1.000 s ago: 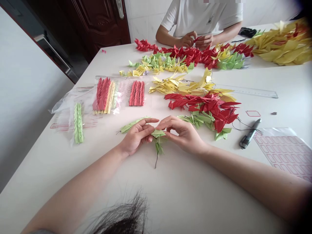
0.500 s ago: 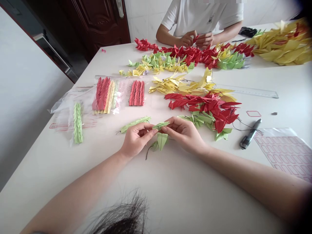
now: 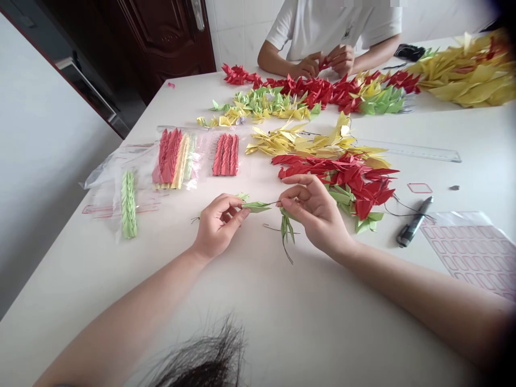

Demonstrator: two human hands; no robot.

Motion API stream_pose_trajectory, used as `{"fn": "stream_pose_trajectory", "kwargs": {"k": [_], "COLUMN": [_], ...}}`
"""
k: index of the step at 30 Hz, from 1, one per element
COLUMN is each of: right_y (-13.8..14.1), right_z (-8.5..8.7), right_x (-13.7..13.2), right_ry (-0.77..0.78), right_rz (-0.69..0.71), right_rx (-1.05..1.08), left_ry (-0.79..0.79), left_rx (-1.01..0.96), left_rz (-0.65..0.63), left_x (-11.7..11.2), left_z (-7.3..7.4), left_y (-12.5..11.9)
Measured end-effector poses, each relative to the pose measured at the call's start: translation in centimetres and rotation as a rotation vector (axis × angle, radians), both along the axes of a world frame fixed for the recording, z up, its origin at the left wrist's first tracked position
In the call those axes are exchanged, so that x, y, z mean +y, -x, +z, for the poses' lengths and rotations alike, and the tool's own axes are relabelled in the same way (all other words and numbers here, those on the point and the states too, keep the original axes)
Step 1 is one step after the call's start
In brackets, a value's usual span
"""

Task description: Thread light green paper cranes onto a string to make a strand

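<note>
Green paper cranes [image 3: 255,207], two, strung on a thread [image 3: 274,203] above the surface [image 3: 250,306]: my left grip [image 3: 220,228] pinches one, my right grip [image 3: 316,212] the thread, the other crane hanging below.

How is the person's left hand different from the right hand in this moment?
The left hand pinches a green paper crane, while the right hand seems to hold its black thread, with green folded pieces hanging below. The left hand sits lower; the right hand is higher, nearer the red paper cranes. Both are bare and work above the white table.
</note>
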State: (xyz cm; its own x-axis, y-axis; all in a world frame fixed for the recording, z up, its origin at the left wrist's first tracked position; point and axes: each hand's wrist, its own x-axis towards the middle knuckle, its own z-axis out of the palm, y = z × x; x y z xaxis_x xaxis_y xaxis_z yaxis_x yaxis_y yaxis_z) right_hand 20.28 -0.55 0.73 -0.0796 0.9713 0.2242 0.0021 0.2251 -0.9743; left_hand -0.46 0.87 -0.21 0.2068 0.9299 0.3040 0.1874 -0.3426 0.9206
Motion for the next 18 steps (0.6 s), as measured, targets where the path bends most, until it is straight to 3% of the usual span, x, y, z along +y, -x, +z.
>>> {"fn": "stream_pose_trajectory", "kwargs": {"k": [3, 6, 9, 12, 15, 18], "right_y": [-0.1, -0.3, -0.3, 0.4, 1.3, 1.8], "right_z": [0.3, 0.2, 0.1, 0.0, -0.3, -0.5], "right_x": [0.3, 0.4, 0.1, -0.2, -0.4, -0.2], "right_ry": [-0.028, -0.044, -0.003, 0.092, 0.098, 0.092], "right_rz": [-0.123, -0.163, -0.007, 0.176, 0.187, 0.152], "right_rx": [0.005, 0.022, 0.009, -0.021, -0.099, -0.116], "left_ry": [0.193, 0.23, 0.188, 0.196, 0.087, -0.188], "left_rx": [-0.091, -0.21, -0.278, -0.206, -0.054, 0.175], "left_rz": [0.012, 0.119, 0.187, 0.146, 0.065, 0.048], "left_x": [0.1, 0.5, 0.7, 0.4, -0.4, -0.9], "left_z": [0.0, -0.3, -0.6, -0.5, -0.2, 0.1], "left_y": [0.2, 0.5, 0.5, 0.2, -0.3, -0.6]}}
